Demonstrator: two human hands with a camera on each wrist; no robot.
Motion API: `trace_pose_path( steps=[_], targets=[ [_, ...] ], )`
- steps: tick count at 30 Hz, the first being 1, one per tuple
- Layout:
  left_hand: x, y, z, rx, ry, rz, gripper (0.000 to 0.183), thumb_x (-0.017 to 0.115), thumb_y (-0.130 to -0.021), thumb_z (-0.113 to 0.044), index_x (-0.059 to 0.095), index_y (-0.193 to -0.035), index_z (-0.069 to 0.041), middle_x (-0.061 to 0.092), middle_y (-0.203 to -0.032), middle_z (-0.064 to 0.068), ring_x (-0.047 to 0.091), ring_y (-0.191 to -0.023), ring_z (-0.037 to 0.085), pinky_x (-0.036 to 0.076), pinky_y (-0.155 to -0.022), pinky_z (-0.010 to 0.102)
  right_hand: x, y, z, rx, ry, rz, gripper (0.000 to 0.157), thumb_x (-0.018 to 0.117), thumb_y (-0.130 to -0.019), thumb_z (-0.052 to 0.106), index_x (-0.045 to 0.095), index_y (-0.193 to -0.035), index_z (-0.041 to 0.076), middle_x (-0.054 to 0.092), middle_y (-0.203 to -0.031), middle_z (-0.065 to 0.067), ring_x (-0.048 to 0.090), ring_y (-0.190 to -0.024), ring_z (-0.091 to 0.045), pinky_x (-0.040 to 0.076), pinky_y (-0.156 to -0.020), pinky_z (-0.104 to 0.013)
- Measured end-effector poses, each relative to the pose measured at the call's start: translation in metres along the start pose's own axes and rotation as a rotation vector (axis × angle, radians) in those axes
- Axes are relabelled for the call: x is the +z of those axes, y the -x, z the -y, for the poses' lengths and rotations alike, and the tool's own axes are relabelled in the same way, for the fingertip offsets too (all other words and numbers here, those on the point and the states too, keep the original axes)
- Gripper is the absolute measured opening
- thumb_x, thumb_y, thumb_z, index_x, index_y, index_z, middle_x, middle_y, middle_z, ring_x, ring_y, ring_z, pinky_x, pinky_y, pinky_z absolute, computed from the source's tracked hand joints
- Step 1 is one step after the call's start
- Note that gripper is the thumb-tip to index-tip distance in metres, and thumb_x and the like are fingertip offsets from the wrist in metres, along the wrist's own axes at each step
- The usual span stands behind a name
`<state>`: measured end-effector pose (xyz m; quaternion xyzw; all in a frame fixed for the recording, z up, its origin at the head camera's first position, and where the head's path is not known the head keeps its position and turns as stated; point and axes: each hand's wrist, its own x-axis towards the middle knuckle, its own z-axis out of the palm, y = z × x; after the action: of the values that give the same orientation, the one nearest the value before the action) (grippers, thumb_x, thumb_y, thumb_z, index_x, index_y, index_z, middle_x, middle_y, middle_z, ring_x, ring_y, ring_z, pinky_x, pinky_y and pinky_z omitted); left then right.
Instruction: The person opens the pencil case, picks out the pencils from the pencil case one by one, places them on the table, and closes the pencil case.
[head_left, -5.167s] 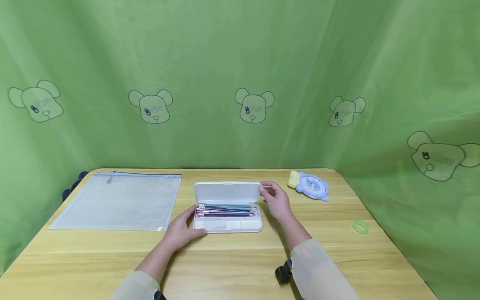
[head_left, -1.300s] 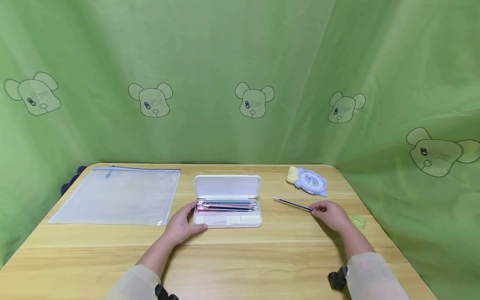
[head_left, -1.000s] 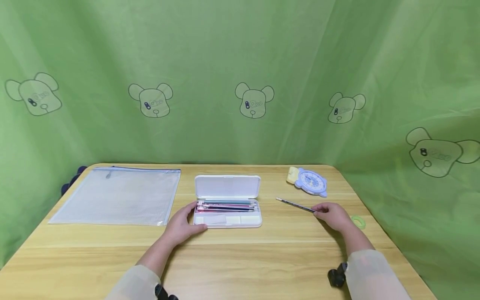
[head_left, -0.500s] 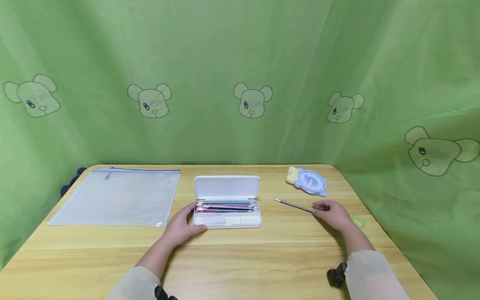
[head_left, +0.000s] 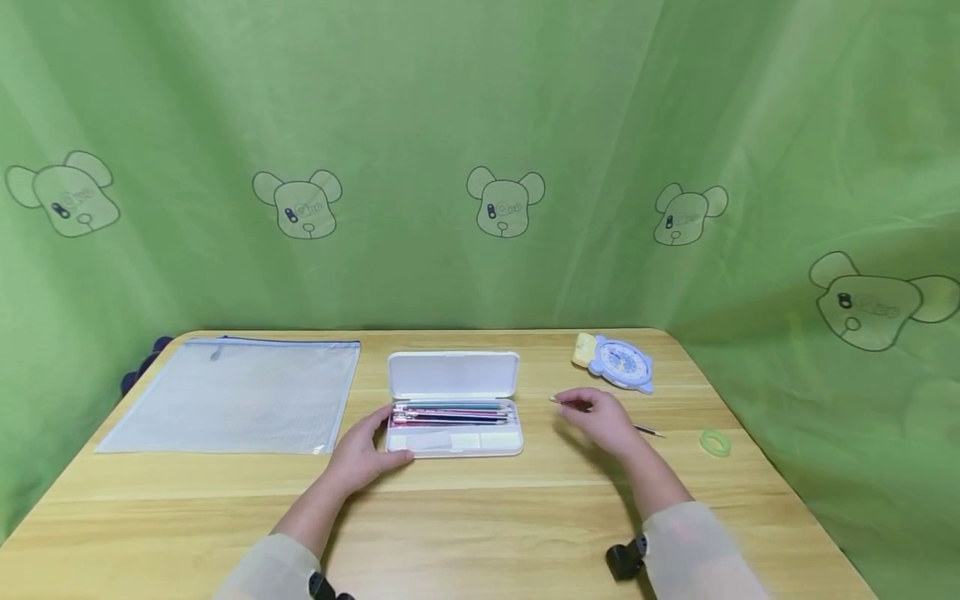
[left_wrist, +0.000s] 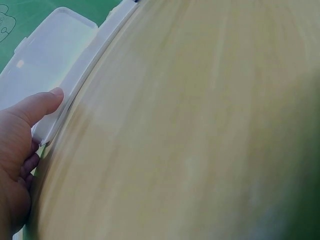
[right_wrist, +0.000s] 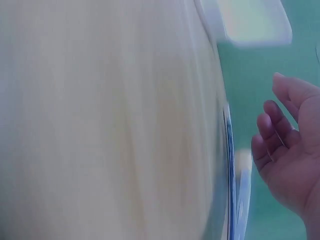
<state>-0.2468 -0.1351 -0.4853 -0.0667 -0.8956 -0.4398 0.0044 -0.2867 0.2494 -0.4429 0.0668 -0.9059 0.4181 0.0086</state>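
An open white pencil case (head_left: 453,375) stands at the middle of the table, its lid tilted up at the back. Several pencils (head_left: 450,414) lie in its rear compartment. My left hand (head_left: 360,454) grips the case's left end, thumb on the front rim and fingers round the side, as the left wrist view also shows. A single dark pencil (head_left: 649,431) lies on the table right of the case. Over it hovers my right hand (head_left: 603,423), hiding its middle. In the right wrist view the fingers (right_wrist: 270,130) are loosely bent, apart from the pencil (right_wrist: 230,175).
A clear zip pouch (head_left: 232,400) lies flat at the left. Towards the back right are a blue clock-shaped toy (head_left: 622,364) and a yellow block (head_left: 583,350) against it. A green ring (head_left: 715,442) lies near the table's right edge. Green curtain surrounds the table.
My right hand left the case's lid, set a pencil down at the right, let go of its right end and moved left above it. My left hand stays on the case.
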Motion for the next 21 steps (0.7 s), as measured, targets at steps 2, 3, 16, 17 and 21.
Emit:
trace_pose_path(
  steps=[2,3,16,17,21],
  targets=[
    [0.0,0.0,0.0,-0.002,0.002,0.0,0.092,0.084,-0.073,-0.035,0.041,-0.147,-0.004,0.044,-0.15,0.022,0.039,-0.14,0.043,0.031,-0.118,0.055,0.012,-0.003,0.01,-0.007,-0.006,0.023,0.028,0.069,-0.09,0.017,0.069,-0.115,0.004,0.069,-0.107,-0.013,0.061,-0.096,-0.018,0.05,-0.086,-0.028],
    [0.0,0.0,0.0,-0.001,0.0,0.0,0.092,0.084,-0.073,-0.035,0.041,-0.147,-0.003,0.044,-0.15,0.022,0.039,-0.14,0.043,0.032,-0.117,0.055,0.017,-0.004,0.014,-0.013,-0.007,0.037,0.029,0.069,-0.09,0.017,0.069,-0.115,0.004,0.069,-0.106,-0.012,0.061,-0.096,-0.019,0.051,-0.086,-0.029],
    [0.001,-0.001,0.001,0.028,-0.013,-0.016,0.09,0.085,-0.072,-0.034,0.044,-0.145,-0.001,0.048,-0.147,0.022,0.042,-0.138,0.042,0.034,-0.117,0.054,0.064,-0.021,0.046,-0.021,-0.009,0.127,0.021,0.071,-0.087,0.015,0.074,-0.106,0.008,0.069,-0.099,-0.004,0.059,-0.092,-0.016,0.052,-0.084,-0.03],
    [0.001,-0.001,0.001,0.029,-0.013,-0.017,0.09,0.085,-0.072,-0.034,0.044,-0.145,-0.001,0.048,-0.147,0.022,0.042,-0.138,0.042,0.034,-0.116,0.054,0.066,-0.022,0.047,-0.026,0.002,0.128,0.02,0.071,-0.086,0.014,0.074,-0.105,0.009,0.069,-0.098,-0.004,0.06,-0.091,-0.016,0.052,-0.084,-0.031],
    [0.001,0.0,0.001,0.015,-0.005,-0.016,0.09,0.085,-0.072,-0.034,0.043,-0.145,-0.002,0.047,-0.148,0.022,0.041,-0.138,0.042,0.033,-0.117,0.054,0.071,-0.025,0.05,-0.044,0.062,0.128,0.018,0.072,-0.085,0.013,0.075,-0.102,0.01,0.072,-0.098,-0.003,0.061,-0.09,-0.015,0.054,-0.086,-0.034]
  ],
)
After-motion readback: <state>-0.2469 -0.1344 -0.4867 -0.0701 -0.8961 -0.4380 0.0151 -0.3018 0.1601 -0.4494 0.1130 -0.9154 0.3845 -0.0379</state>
